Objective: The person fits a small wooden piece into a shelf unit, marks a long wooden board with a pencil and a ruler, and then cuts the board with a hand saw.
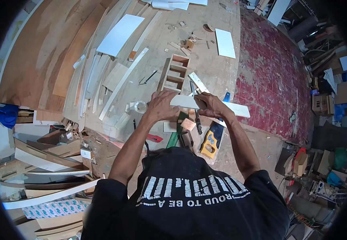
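On the worktop's left side, you have a large brown board [29, 52], then a long, narrow pale strip [124, 84] lying at a slant. Next, a thin black tool [148, 78] and a roll of clear tape [140, 107], the latter just beside your left hand [162, 105]. That hand grips the left end of a white piece [187, 102], thumb below; the piece lies crosswise between your hands, near the bottom end of an open compartmented wooden box [163, 78]. Your right hand [212, 106] grips it further right. White surface reappears past that wrist; cannot tell whether it is one piece. Below right: a yellow-handled saw [208, 145]. Far right: a worn red surface [273, 80].
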Available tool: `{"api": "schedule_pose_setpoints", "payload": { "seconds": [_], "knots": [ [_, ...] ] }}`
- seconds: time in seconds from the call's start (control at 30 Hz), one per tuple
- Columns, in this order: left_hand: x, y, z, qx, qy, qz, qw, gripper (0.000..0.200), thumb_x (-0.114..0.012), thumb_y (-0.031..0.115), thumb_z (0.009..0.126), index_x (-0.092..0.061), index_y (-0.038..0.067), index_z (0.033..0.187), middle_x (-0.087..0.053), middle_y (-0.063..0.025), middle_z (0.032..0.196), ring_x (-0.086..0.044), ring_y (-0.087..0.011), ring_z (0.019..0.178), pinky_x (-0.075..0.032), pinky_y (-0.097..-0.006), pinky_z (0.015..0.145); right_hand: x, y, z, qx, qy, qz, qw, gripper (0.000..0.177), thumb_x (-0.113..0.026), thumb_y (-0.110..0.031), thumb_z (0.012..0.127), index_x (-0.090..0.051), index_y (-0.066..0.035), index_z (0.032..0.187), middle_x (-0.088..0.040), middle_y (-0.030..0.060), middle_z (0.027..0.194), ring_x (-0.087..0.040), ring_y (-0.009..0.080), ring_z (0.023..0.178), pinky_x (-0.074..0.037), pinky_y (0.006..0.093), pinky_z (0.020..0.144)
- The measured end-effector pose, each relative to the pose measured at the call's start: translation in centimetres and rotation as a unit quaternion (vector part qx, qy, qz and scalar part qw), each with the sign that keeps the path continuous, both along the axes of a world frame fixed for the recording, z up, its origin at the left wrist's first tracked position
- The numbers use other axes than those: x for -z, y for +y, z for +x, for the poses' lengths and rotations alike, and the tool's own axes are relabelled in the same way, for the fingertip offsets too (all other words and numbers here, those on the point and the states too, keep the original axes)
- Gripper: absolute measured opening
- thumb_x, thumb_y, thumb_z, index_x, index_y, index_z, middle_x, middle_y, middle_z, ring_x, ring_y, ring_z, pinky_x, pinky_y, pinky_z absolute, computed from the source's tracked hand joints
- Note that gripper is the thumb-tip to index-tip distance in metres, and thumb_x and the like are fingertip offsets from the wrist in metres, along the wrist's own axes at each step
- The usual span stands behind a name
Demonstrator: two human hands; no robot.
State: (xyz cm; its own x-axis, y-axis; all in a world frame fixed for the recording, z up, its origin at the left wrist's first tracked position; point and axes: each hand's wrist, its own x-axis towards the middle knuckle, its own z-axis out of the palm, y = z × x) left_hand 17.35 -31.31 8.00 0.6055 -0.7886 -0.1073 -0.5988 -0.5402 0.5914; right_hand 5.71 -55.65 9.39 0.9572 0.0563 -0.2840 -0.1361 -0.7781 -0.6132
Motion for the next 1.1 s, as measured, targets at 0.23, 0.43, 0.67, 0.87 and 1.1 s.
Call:
{"api": "schedule_pose_setpoints", "payload": {
  "seconds": [0.23, 0.43, 0.67, 0.87, 1.1],
  "knots": [
    [-1.6, 2.5, -2.2, 0.097, 0.248, 0.031, 0.963, 0.060, -0.067, 0.032, 0.083, -0.056, -0.001, 0.132, -0.059, -0.0237, 0.130, -0.056, -0.0331, 0.122, -0.043, -0.0380, 0.104, -2.0, 2.0, -3.8, -0.039, 0.053, 0.021, 0.998, 0.062, -0.073, -0.022, 0.066, -0.062, 0.000, 0.123, -0.065, 0.0190, 0.113, -0.064, 0.0357, 0.101, -0.051, 0.0391, 0.090],
    [0.8, 5.8, -7.2, 0.136, 0.308, 0.045, 0.940, 0.060, -0.075, 0.041, 0.082, -0.061, 0.000, 0.123, -0.067, -0.0172, 0.114, -0.064, -0.0242, 0.106, -0.048, -0.0353, 0.093, 0.0, 5.4, -8.4, -0.088, 0.084, 0.094, 0.988, 0.064, -0.076, -0.021, 0.065, -0.062, 0.002, 0.123, -0.064, 0.0197, 0.112, -0.063, 0.0336, 0.103, -0.050, 0.0387, 0.091],
    [3.4, 13.0, -13.0, 0.084, 0.318, 0.129, 0.936, 0.059, -0.080, 0.048, 0.074, -0.066, 0.002, 0.108, -0.069, -0.0171, 0.102, -0.066, -0.0269, 0.098, -0.050, -0.0366, 0.088, 5.4, 11.1, -14.4, -0.008, 0.078, 0.184, 0.980, 0.055, -0.075, -0.027, 0.078, -0.061, 0.000, 0.124, -0.065, 0.0183, 0.116, -0.062, 0.0308, 0.109, -0.049, 0.0385, 0.094],
    [5.1, 21.3, -12.6, 0.073, 0.312, 0.105, 0.941, 0.057, -0.083, 0.049, 0.071, -0.066, 0.002, 0.100, -0.069, -0.0163, 0.100, -0.067, -0.0264, 0.095, -0.051, -0.0362, 0.086, 8.2, 9.4, -17.6, 0.439, -0.209, 0.308, 0.818, 0.022, -0.056, -0.008, 0.097, -0.064, 0.002, 0.116, -0.064, 0.0061, 0.089, -0.063, 0.0127, 0.076, -0.051, 0.0261, 0.071],
    [3.4, 31.5, -11.2, -0.105, 0.384, 0.003, 0.917, 0.042, -0.085, 0.026, 0.076, -0.064, 0.003, 0.104, -0.068, -0.0086, 0.099, -0.063, -0.0168, 0.095, -0.049, -0.0320, 0.083, 16.0, 14.4, -18.0, 0.532, -0.053, -0.022, 0.845, 0.030, -0.063, -0.023, 0.081, -0.063, 0.001, 0.099, -0.067, 0.0225, 0.088, -0.067, 0.0337, 0.084, -0.051, 0.0435, 0.074]
  ]
}}
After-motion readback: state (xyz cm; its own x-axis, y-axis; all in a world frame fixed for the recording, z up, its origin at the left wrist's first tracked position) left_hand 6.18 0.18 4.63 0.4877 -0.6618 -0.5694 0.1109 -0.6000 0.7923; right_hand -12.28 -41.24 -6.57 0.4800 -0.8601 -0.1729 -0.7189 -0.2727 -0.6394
